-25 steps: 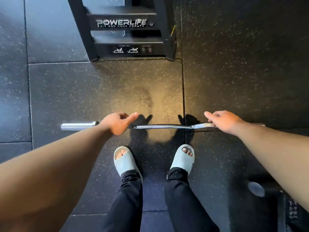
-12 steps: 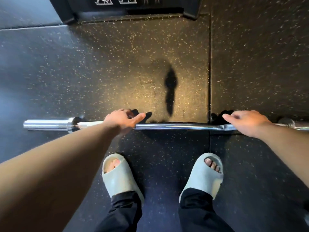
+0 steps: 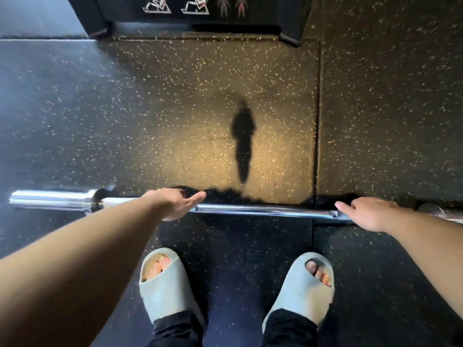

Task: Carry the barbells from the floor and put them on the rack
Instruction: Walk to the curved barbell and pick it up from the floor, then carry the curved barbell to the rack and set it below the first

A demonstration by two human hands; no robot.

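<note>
Chrome gleams along the long, slightly bent steel barbell [image 3: 263, 211], which lies across the black rubber floor tiles flecked with pale specks [image 3: 150, 108], just ahead of the person's feet. Its thick left sleeve [image 3: 50, 199] shows fully near the left edge of the floor in view, while its right end [image 3: 446, 214] is dim, partly behind the right forearm, and cut off by the frame's right edge. The left hand [image 3: 175, 204] rests over the shaft just inside the sleeve collar, thumb stretched out along the bar toward the middle; the fingers go down behind the bar and are hidden, so whether they are closed round it cannot be told. The right hand [image 3: 368, 211] sits on the shaft near a bend, one finger pointing inward along the bar; its other fingers are likewise hidden behind the bar, and motion blur softens its outline, so its grip cannot be told either. Two pale grey open-toe foam slides [image 3: 162, 289] stand on the tile nearer the person, with black trouser cuffs [image 3: 175, 326] above them. At the far edge of the floor, the black base of a machine with small white and red exercise pictograms [image 3: 195, 6] is cut off by the top of the frame. A dark narrow shadow [image 3: 243, 141] falls on the warmly lit middle tile.
</note>
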